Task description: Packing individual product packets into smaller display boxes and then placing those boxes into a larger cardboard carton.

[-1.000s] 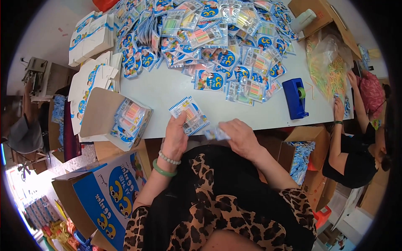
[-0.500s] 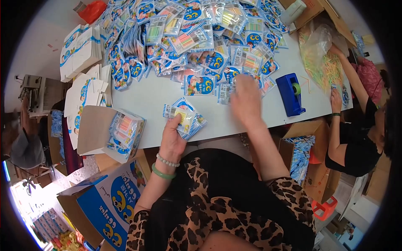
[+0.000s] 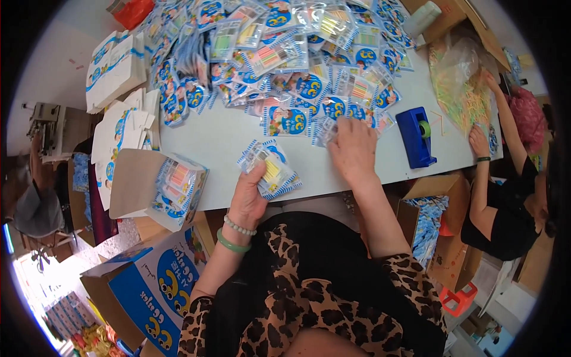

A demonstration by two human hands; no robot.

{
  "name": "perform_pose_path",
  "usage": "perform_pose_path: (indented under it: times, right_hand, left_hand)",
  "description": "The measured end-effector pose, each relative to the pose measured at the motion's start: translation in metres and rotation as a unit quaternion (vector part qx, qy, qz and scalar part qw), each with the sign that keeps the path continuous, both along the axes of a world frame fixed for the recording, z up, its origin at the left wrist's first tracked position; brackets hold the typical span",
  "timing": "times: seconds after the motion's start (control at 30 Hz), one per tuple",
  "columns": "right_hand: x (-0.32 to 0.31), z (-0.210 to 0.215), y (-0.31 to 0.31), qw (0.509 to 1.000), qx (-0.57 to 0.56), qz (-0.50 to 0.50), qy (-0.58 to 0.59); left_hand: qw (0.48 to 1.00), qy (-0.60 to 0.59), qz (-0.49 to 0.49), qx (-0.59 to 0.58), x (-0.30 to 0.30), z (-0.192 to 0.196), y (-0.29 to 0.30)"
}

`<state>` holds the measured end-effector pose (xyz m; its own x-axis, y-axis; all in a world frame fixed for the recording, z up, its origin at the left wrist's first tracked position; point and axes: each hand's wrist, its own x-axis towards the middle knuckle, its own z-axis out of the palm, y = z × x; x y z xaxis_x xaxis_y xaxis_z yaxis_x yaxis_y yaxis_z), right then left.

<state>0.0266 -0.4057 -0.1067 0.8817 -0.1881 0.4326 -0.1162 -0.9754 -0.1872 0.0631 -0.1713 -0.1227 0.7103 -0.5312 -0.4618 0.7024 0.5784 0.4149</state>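
Observation:
My left hand (image 3: pixel 251 193) is closed on a few small flat packets (image 3: pixel 275 171), clear and blue with coloured sticks inside, its thumb lying across the top one. To the right, my right hand (image 3: pixel 355 149) rests at the near edge of a large pile of the same packets (image 3: pixel 285 122). Its fingers are bent and close together over a packet (image 3: pixel 323 131) there; the fingertips are partly hidden. On the left of the table, an open white box (image 3: pixel 135 184) lies tilted, with several packets (image 3: pixel 176 181) inside it.
A blue tape dispenser (image 3: pixel 414 138) stands to the right of my right hand. Folded white cartons (image 3: pixel 119 131) are stacked at the left. Cardboard boxes (image 3: pixel 148 291) flank my lap. At the right, another person's hand (image 3: pixel 479 141) is beside a clear bag of coloured sticks (image 3: pixel 461 89).
My right hand has slowed and settled onto the edge of the pile. The left hand has tilted its packets slightly and shifted a little to the right.

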Motion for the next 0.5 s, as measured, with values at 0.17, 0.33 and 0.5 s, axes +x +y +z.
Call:
perform_pose_path:
  times: [0.17,0.33,0.5]
  right_hand:
    - [-0.006,0.008,-0.003,0.972,0.072,-0.093,0.203]
    - [-0.004,0.019,0.004,0.968,0.104,-0.069,0.217]
    - [-0.015,0.026,0.021,0.819,0.561,-0.011,0.125]
  left_hand:
    - [0.999,-0.034,-0.012,0.035,0.003,-0.001,0.007]
    - [0.998,-0.020,0.006,0.052,0.000,0.007,0.011]
    - [0.996,-0.025,0.018,0.089,-0.001,0.006,0.012]
